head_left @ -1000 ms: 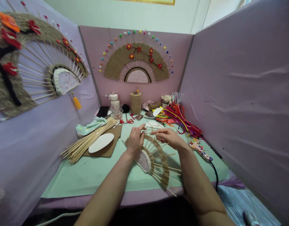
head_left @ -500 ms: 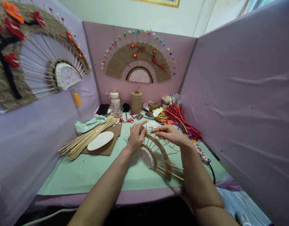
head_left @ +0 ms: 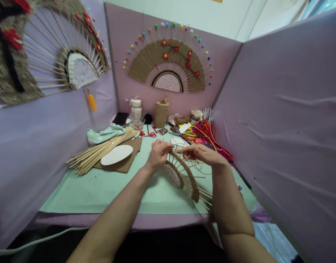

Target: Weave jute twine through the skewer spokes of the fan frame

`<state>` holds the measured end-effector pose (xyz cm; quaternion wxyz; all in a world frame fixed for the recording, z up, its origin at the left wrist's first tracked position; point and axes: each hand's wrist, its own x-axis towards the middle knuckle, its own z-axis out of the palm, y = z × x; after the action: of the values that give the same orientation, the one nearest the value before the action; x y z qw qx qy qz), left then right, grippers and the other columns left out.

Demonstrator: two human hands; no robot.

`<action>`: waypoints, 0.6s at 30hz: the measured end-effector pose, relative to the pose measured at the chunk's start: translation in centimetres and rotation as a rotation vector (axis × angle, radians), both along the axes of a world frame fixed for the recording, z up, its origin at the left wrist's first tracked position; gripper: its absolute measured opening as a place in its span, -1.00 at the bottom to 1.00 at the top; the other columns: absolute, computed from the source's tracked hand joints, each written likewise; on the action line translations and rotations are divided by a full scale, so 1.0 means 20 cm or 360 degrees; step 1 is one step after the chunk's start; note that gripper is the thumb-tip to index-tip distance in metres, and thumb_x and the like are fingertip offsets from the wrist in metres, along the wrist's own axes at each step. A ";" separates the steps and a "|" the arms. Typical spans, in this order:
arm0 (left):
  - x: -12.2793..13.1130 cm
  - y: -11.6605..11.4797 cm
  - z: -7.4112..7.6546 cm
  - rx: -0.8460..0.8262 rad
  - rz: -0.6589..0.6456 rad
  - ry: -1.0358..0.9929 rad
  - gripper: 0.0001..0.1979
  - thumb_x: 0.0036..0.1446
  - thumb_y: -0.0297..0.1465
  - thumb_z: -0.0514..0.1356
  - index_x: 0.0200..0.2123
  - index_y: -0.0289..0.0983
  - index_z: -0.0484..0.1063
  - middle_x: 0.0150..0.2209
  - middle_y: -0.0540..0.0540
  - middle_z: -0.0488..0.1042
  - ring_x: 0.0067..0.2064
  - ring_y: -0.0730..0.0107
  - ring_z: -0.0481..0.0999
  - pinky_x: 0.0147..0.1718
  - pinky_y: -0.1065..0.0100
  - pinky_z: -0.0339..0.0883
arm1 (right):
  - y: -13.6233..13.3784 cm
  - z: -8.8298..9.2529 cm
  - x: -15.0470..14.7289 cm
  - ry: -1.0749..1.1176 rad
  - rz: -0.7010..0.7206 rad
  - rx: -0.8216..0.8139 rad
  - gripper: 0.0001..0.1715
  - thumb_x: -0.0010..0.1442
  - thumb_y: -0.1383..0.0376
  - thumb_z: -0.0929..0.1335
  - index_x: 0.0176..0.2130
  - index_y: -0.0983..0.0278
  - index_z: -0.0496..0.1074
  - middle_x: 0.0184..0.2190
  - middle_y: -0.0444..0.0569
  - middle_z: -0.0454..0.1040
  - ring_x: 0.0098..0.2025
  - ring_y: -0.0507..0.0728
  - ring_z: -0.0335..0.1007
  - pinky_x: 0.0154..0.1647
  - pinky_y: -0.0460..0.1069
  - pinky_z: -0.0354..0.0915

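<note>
As the half-woven fan (head_left: 192,180) stands on edge, both hands meet its top.
Grip: left hand (head_left: 157,155) clamps its rim; right hand (head_left: 203,154) pinches twine (head_left: 200,167).

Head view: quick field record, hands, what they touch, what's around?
left hand: closed on the upper sticks of the half-woven fan
right hand: fingertips at the fan's top rim, grip unclear
fan: held tilted over the green mat
left of it: skewer bundle, white oval card on brown cardboard
back: twine spool, pipe cleaners
</note>
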<state>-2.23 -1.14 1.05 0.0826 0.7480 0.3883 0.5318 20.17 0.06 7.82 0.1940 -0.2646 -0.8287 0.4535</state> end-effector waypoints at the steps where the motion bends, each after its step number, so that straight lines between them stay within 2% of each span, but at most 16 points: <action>1: 0.00 0.00 0.01 -0.0006 -0.0013 0.0024 -0.80 0.26 -0.38 0.04 -0.28 -0.18 0.47 -0.38 -0.03 0.52 -0.24 0.30 0.33 -0.10 0.19 0.12 | 0.00 -0.01 0.01 0.0004 -0.0030 -0.0018 -0.10 0.18 -0.26 0.13 0.02 0.41 0.46 -0.37 0.01 0.41 -0.43 0.02 0.19 -0.44 -0.08 0.15; 5: -0.01 -0.02 0.03 -0.0049 -0.0029 0.0114 -0.74 0.26 -0.39 0.01 -0.31 -0.17 0.51 -0.37 -0.03 0.52 -0.23 0.29 0.31 -0.10 0.18 0.13 | -0.03 -0.02 0.01 -0.0007 -0.0172 -0.0033 -0.22 0.23 -0.19 0.15 -0.04 0.37 0.50 -0.37 0.00 0.45 -0.42 0.02 0.23 -0.42 -0.08 0.18; 11: 0.00 -0.04 0.04 -0.0097 -0.0026 0.0241 -0.77 0.21 -0.28 0.11 -0.17 -0.11 0.55 -0.25 -0.06 0.51 -0.12 0.23 0.30 -0.05 0.14 0.08 | -0.03 -0.01 0.02 -0.0122 -0.0331 -0.0014 -0.41 0.22 -0.08 0.25 -0.15 0.34 0.53 -0.46 -0.07 0.42 -0.44 0.01 0.24 -0.44 -0.09 0.18; 16: 0.01 -0.03 0.04 -0.0104 -0.0025 0.0188 -0.79 0.20 -0.23 0.15 -0.29 -0.12 0.58 -0.28 -0.07 0.50 -0.12 0.25 0.30 -0.05 0.16 0.10 | -0.06 0.03 0.06 -0.0112 -0.0281 -0.0021 -0.56 0.10 0.00 0.39 -0.24 0.33 0.50 -0.40 -0.05 0.45 -0.37 0.04 0.29 -0.33 -0.06 0.25; 18: 0.01 -0.03 0.03 -0.0117 -0.0016 0.0170 -0.80 0.20 -0.23 0.16 -0.29 -0.13 0.58 -0.29 -0.06 0.50 -0.13 0.25 0.30 -0.06 0.16 0.10 | -0.07 0.06 0.06 -0.0053 -0.0327 -0.0010 -0.59 0.06 0.03 0.42 -0.29 0.33 0.48 -0.41 -0.06 0.44 -0.37 0.03 0.28 -0.34 -0.06 0.24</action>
<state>-1.95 -1.69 1.70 0.0917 0.7738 0.4077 0.4760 21.45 -1.33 9.06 0.2248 -0.3563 -0.7988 0.4295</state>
